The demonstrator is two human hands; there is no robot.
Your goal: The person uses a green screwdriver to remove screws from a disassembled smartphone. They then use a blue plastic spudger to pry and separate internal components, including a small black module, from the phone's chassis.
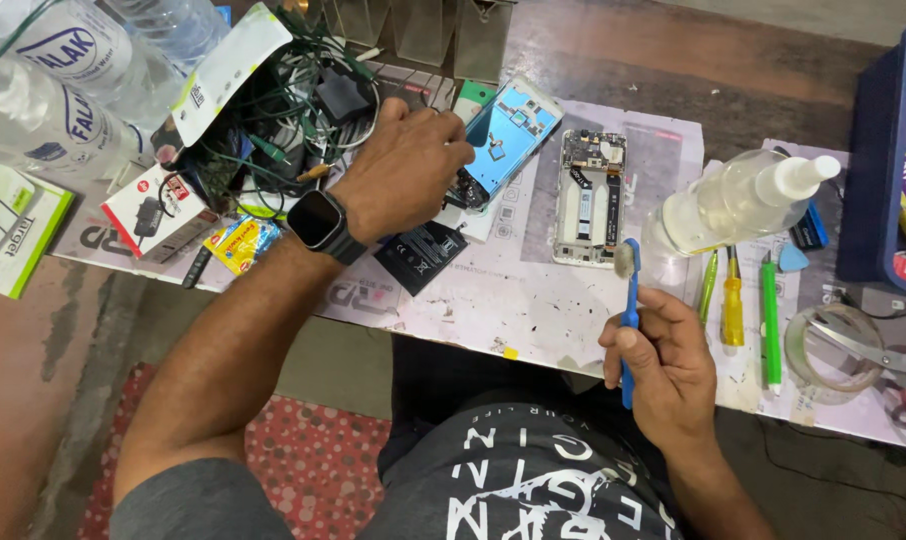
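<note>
The left hand [405, 165], with a dark smartwatch [319, 223] on its wrist, rests palm-down on the worktop [593, 60], its fingers closed over the lower end of a blue phone frame [508, 130]. That frame lies tilted just to the left of the opened phone body [590, 197], which sits flat on the pale work mat [493, 300] with its circuit parts facing up. A flat black battery [421, 255] lies on the mat below the left hand and well left of the phone body.

The right hand [663, 365] is held below and slightly right of the phone body, fingers clamped around the handle of a blue toothbrush [629, 300]. The brush stands upright, its worn bristle head close to the lower right corner of the phone body; whether they touch cannot be told.

To the right of the phone body lies a clear plastic squeeze bottle [738, 205] with a white nozzle. Below the bottle, still right of the phone body, are 1 yellow screwdriver [733, 305] and 2 green tools, the longer green one [769, 320] furthest right. A roll of clear tape [833, 345] sits beyond them. Far left of the phone body is a tangle of green cables [273, 100].
</note>
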